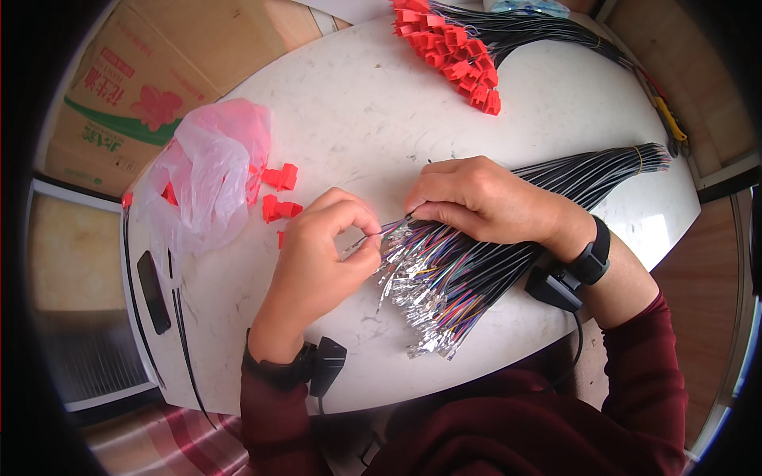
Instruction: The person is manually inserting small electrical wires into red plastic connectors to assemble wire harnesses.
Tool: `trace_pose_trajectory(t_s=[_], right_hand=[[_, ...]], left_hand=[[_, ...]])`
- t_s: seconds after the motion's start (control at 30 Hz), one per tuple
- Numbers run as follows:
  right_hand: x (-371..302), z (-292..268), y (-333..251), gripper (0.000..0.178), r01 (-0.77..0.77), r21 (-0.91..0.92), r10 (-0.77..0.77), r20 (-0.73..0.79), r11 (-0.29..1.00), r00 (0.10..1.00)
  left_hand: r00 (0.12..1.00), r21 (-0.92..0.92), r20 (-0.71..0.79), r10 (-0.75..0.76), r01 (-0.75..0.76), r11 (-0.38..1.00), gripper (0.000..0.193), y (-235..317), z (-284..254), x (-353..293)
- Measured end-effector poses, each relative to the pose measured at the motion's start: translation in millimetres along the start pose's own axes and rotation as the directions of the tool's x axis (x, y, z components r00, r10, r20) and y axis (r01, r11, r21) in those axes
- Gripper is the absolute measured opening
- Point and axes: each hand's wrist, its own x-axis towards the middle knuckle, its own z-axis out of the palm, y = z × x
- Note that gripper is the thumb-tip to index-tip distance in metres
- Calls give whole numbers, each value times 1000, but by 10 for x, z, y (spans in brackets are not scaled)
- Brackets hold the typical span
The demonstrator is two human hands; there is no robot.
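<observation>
A bundle of black cables (591, 174) lies across the white table, tied near its right end. At its left end the cables split into thin coloured wires (444, 274) with silvery crimped terminals (429, 309). My right hand (488, 202), above the bundle, is closed on one black cable where its sheath ends. The fingertips of my left hand (317, 254) pinch the thin wires coming out of that same cable. Left of my hands lie loose red plastic connector housings (280, 176) beside a thin translucent plastic bag (210, 178) with more red pieces in it.
Toward the back, a second cable bundle (548, 32) ends in many red housings (452, 51). A tool with yellow handles (671, 119) lies at the far right. Along the left edge are a dark flat phone-like object (153, 292) and black cords (182, 341). A cardboard box (131, 111) stands behind.
</observation>
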Motion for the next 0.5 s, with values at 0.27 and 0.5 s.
trace_pose_trajectory(t_s=[0.27, 0.5], right_hand=[[75, 38, -99, 14, 95, -87, -104, -115, 992, 988], [266, 172, -466, 26, -49, -9, 48, -98, 999, 994]], left_hand=[[999, -57, -2, -52, 52, 997, 10, -56, -82, -32], [997, -30, -79, -5, 3, 1000, 11, 35, -82, -38]])
